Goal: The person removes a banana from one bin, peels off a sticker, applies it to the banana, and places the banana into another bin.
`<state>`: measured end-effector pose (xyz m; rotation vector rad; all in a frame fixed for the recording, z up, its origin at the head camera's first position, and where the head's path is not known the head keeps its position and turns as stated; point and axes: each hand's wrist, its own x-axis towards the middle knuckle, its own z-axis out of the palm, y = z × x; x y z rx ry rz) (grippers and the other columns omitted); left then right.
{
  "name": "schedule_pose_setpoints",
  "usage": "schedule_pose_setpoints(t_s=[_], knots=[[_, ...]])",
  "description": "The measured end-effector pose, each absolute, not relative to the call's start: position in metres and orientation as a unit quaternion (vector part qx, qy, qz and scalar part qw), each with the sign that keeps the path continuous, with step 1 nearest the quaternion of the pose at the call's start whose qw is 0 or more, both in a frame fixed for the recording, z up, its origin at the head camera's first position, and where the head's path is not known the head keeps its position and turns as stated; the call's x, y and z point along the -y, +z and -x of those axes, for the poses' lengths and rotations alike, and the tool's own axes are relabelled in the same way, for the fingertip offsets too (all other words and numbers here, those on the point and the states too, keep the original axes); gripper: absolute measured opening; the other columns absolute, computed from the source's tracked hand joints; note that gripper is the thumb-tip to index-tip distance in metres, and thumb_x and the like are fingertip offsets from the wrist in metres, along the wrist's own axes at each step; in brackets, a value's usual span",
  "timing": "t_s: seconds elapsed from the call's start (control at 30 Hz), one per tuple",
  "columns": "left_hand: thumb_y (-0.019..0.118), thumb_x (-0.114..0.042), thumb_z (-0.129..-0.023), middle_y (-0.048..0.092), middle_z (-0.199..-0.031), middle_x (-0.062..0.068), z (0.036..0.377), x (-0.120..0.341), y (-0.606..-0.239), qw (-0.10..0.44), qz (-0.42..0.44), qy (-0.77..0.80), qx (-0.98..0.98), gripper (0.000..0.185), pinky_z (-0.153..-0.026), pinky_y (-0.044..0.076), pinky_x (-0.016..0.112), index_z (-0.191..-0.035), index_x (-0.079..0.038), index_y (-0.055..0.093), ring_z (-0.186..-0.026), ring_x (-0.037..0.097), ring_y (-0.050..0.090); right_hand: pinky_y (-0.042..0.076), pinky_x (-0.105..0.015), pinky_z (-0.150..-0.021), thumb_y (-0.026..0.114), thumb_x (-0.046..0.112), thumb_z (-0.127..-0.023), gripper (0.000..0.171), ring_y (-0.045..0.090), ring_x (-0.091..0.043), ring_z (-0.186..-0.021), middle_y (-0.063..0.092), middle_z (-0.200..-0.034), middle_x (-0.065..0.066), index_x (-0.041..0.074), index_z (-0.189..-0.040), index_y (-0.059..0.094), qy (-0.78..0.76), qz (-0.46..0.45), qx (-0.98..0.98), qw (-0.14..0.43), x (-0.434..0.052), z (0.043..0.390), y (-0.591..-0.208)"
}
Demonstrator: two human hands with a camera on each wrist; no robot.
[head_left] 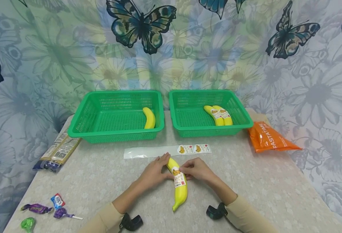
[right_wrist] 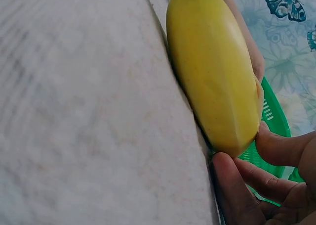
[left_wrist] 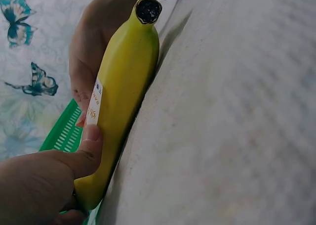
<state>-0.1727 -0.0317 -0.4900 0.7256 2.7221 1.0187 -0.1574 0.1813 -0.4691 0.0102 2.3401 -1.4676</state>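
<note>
My left hand [head_left: 154, 171] steadies the banana [head_left: 179, 187]; right fingers [head_left: 188, 170] pinch its sticker [head_left: 179, 179] (nearly stuck); next, smooth it flat.

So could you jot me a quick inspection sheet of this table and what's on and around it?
Surface: table under a pale patterned cloth.
Job's things: banana with label, lying flat; sticker strip; left basket with one banana, right basket with two labelled.
Clutter: orange packet, dark packet, sweets.
Hands: left hand and right hand hold the banana.
Cables: nothing seen.
Surroundings: butterfly curtain.
</note>
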Motion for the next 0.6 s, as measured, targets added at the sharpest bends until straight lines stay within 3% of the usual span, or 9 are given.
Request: schedule_pose_setpoints(t_s=[0.3,0.6], knots=[[0.075,-0.043,-0.078,0.05,-0.146,0.015,0.1776,0.0268,-0.4909,0.029,-0.252,0.313,-0.915,0.078,-0.11,0.041,0.051,-0.14,-0.003,0.051,-0.133,0.038,0.05,0.06,-0.028,-0.059,0.072,0.02,-0.089,0.025,0.067,-0.01,-0.063,0.074,-0.082,-0.01,-0.003,-0.098,0.074,-0.522,-0.005,-0.833,0.184,-0.1819,0.1576,-0.4707],[0.075,-0.047,-0.078,0.049,-0.146,0.015,0.179,0.0287,-0.4916,0.027,-0.262,0.32,-0.91,0.08,-0.11,0.042,0.046,-0.141,-0.003,0.051,-0.133,0.034,0.05,0.059,-0.026,-0.06,0.072,0.028,-0.088,0.033,0.067,-0.01,-0.063,0.073,-0.085,-0.008,-0.002,-0.101,0.074,-0.494,-0.014,-0.848,0.195,-0.1868,0.1576,-0.4676]])
